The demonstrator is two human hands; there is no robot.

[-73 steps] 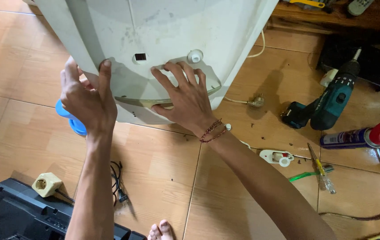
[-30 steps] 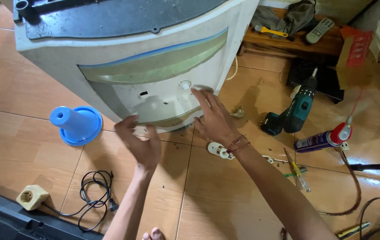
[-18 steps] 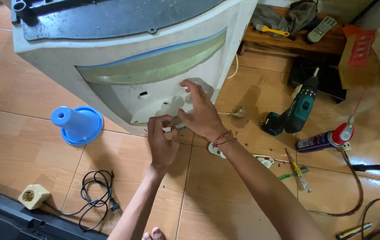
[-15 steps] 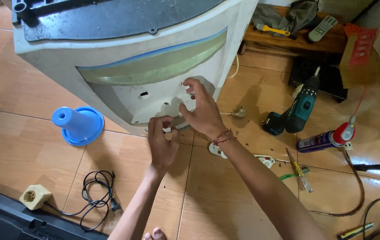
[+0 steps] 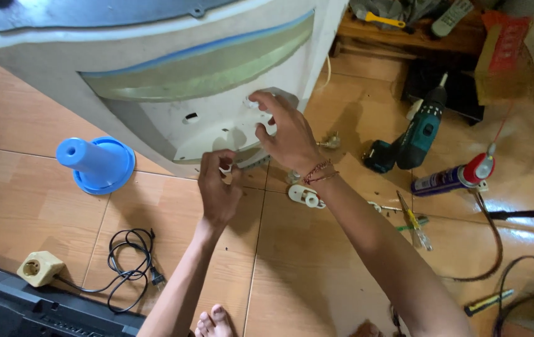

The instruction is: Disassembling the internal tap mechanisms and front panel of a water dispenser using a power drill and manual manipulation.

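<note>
I am looking down at my two hands working on a big white water dispenser point(image 5: 154, 81) that is lying tipped over on the tile floor point(image 5: 42, 206). It is lying down like this so I can get at its front panel easily while I am sitting on the floor.

My right hand point(image 5: 282, 131) is reaching up to the white front panel point(image 5: 217, 122). Its fingers are spread and bent, and the tips are pressing around a small round white fitting point(image 5: 253, 103) on the panel. It is half open, touching the fitting but not wrapped around it.

My left hand point(image 5: 217, 184) is lower, just under the edge of the panel. Its fingers are curled in, and the thumb and first finger are pinching a tiny white part point(image 5: 224, 170). I am holding it close to the panel, near the small holes there. I cannot tell what the little part is.

A blue funnel piece point(image 5: 95, 163) is standing on the floor to the left, well apart from my hands, out of the way. A teal power drill point(image 5: 414, 134) and a spray can point(image 5: 454, 178) are lying to the right, near enough to grab. A screwdriver point(image 5: 414, 219) and a white plug point(image 5: 304, 195) are lying just by my right arm. A black cable point(image 5: 129, 262) and a cream socket point(image 5: 39, 268) are resting near my left arm.
</note>
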